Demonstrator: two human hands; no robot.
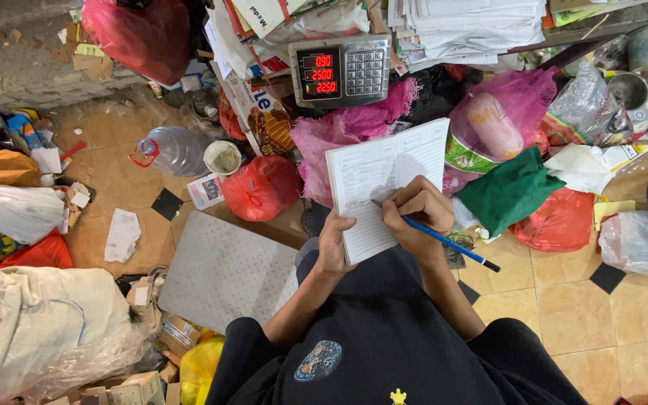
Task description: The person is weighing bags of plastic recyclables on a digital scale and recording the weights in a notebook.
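Observation:
My left hand (pixel 334 245) holds an open white notebook (pixel 384 169) by its lower left corner, tilted up in front of me. My right hand (pixel 417 210) grips a blue pen (pixel 451 244) with its tip on the lower part of the page. The page carries printed lines and some handwriting. Just beyond the notebook stands a digital scale display (pixel 340 70) with red lit digits and a keypad.
A grey metal scale platform (pixel 223 270) lies on the tiled floor at my left. Around it sit red bags (pixel 262 186), pink mesh sacks (pixel 500 112), a green cloth (pixel 509 190), a clear water jug (pixel 172 150), stacked papers (pixel 466 26) and white sacks (pixel 31 322).

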